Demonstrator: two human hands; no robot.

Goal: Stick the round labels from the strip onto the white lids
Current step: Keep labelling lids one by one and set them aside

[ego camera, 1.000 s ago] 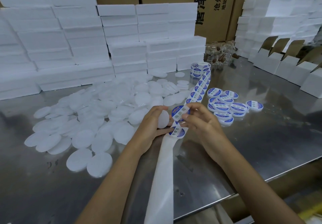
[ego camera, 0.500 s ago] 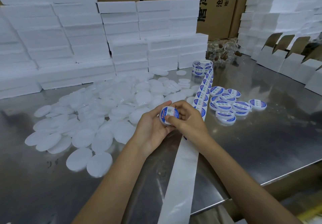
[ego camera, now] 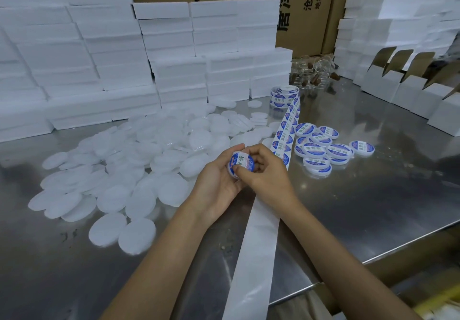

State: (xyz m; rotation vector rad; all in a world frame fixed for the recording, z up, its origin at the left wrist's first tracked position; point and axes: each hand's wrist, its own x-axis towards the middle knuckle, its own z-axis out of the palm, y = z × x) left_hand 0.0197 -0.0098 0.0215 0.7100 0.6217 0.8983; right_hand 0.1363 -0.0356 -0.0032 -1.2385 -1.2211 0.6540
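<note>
— Looking down, what is in your hands?

— Your left hand (ego camera: pixel 216 182) cups a white lid (ego camera: pixel 242 165) from below, fingers curled round its edge. A round blue and white label (ego camera: pixel 242 163) lies on the lid's top. Your right hand (ego camera: pixel 267 170) closes over it from the right, the thumb pressed on the label's lower edge. Both hands hold the lid just above the desk (ego camera: pixel 361 207).

— And the strip?

— The strip (ego camera: pixel 286 130) runs from a roll (ego camera: pixel 283 95) standing at the back of the desk, down past your right hand. Beyond your wrist it goes on as bare white backing (ego camera: pixel 256 257) and hangs over the near edge.

— What does the desk look like?

— It is shiny grey metal, with dull reflections of whatever stands on it. To your left a wide heap of plain lids (ego camera: pixel 139 165) covers it, many overlapping. To your right a small cluster of labelled lids (ego camera: pixel 323 148) lies beside the strip, with one a little apart on the right.

— And the room around you?

— Stacks of white foam boxes (ego camera: pixel 99 58) line the back of the desk and rise again at the far right. Brown cartons (ego camera: pixel 293 1) printed with dark characters stand behind them. Small white cardboard boxes (ego camera: pixel 410 90) with open brown flaps sit along the right side. Clear jars (ego camera: pixel 313 70) cluster behind the roll.
</note>
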